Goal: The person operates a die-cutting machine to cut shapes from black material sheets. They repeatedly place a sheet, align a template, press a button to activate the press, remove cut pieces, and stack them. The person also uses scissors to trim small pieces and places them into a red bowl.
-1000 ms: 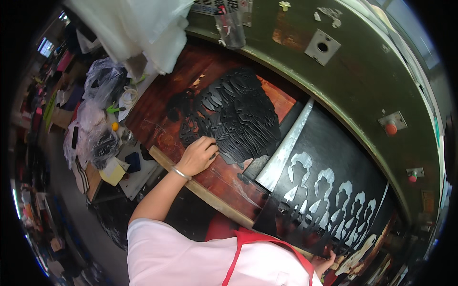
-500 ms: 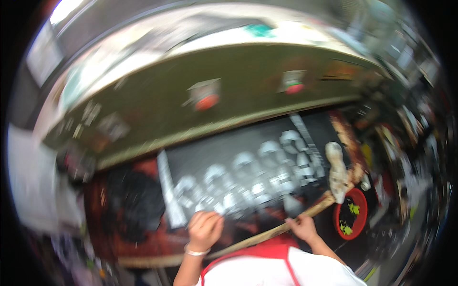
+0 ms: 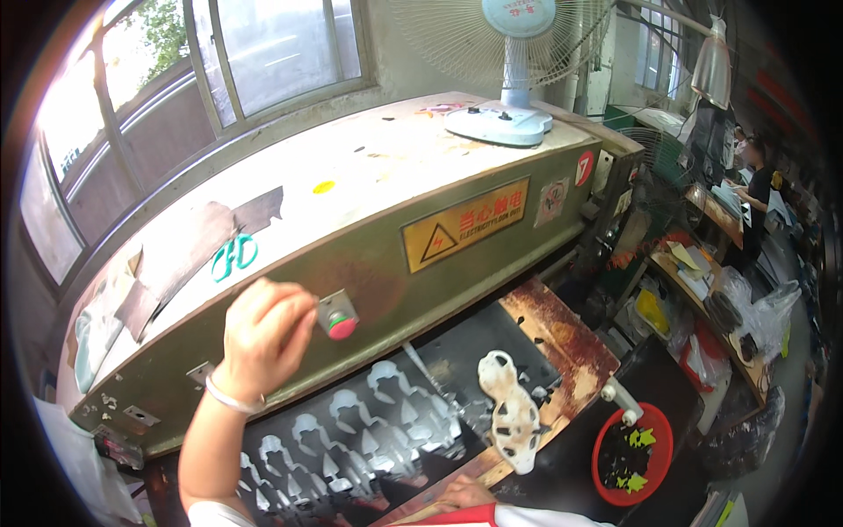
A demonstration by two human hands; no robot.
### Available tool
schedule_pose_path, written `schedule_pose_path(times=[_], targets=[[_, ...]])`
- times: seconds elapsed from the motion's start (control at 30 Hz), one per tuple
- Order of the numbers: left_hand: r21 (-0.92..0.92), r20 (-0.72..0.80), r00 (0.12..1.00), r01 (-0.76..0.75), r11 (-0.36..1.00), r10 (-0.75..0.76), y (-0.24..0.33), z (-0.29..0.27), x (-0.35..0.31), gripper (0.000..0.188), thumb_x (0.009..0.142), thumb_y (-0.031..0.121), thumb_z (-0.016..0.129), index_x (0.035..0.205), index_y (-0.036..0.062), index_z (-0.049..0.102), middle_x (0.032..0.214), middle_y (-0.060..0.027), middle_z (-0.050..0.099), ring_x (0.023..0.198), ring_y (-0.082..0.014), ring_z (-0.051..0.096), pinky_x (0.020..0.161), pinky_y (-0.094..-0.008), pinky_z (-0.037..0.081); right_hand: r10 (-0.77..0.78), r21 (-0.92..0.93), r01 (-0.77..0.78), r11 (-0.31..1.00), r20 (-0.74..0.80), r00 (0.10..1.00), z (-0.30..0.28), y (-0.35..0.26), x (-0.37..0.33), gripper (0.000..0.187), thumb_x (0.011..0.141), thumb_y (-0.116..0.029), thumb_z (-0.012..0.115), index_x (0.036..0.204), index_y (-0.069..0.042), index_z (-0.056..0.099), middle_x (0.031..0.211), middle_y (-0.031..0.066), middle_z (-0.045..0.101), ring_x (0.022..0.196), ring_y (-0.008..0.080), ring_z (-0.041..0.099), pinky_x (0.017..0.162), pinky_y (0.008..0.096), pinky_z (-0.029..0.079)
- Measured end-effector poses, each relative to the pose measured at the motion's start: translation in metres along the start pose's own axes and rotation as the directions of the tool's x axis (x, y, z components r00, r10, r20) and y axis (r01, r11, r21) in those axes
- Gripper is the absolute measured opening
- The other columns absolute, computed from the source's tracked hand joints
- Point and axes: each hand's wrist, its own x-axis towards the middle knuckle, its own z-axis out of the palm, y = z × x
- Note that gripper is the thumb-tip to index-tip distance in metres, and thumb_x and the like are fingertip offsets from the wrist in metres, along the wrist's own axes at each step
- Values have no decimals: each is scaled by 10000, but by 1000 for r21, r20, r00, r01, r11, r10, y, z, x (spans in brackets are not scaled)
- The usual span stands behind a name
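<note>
My left hand [image 3: 268,342] is raised in front of the green machine beam [image 3: 369,299], its fingers curled together; whatever they may hold is hidden. Just right of the fingertips sits a red push button [image 3: 342,328] with a green ring. My right hand [image 3: 463,494] lies low on the wooden board edge [image 3: 492,470], fingers resting along it. Below the beam a black sheet [image 3: 457,342] carries rows of pale grey arched and pointed shapes [image 3: 309,432]. A whitish, elongated piece with several holes [image 3: 515,422] lies at the sheet's right, over the board edge.
A red bowl [image 3: 665,474] with black and yellow-green scraps stands at right, beside a white roller-like part [image 3: 622,402]. On top of the beam are green-handled scissors [image 3: 234,256], dark cloth pieces [image 3: 198,233] and a fan [image 3: 500,123]. Shelves [image 3: 702,307] and another person [image 3: 755,189] are farther right.
The view has swung up and to the right and is sharper. My left hand has risen from the sheet to beside the red button, while my right hand stays at the wooden edge.
</note>
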Motion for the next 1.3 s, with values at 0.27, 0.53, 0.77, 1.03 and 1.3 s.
schedule_pose_path(times=[0.27,0.53,0.77,1.03,1.3], targets=[[263,254,954,-229,937,162,-57,67,141,65,796,74,693,814,65,632,795,-72,607,768,-257,575,685,-378,489,199,301,-16,954,-591,781,-128,67,18,92,812,-7,678,883,-50,717,769,88,680,660,194,643,623,308,514],[355,436,893,-282,891,109,-104,133,213,112,822,144,678,756,59,648,748,-82,615,808,-261,607,727,-381,499,597,-146,-769,623,-546,588,-188,210,19,444,892,-136,577,1313,3,542,1427,227,446,1388,444,323,1137,518,285],[380,560,828,-252,890,-5,-133,194,270,96,852,128,659,854,40,697,815,-112,674,836,-289,645,753,-401,523,486,-209,-703,680,-589,645,-176,222,46,426,914,-181,550,1293,14,560,1427,264,434,1392,477,302,1157,543,256],[511,577,757,-41,859,-307,-203,273,331,150,869,223,621,883,109,718,893,-138,715,861,-333,688,732,-453,542,559,71,-694,716,-654,510,-178,242,86,210,788,7,571,997,23,573,1300,244,541,1302,445,453,1084,517,370],[491,646,656,33,871,-389,-283,386,364,255,892,216,605,1126,150,682,1063,-152,702,1009,-354,669,836,-446,537,465,30,-628,777,-700,542,-174,268,127,126,733,0,573,856,-17,547,1244,215,588,1253,415,509,1052,499,417]])
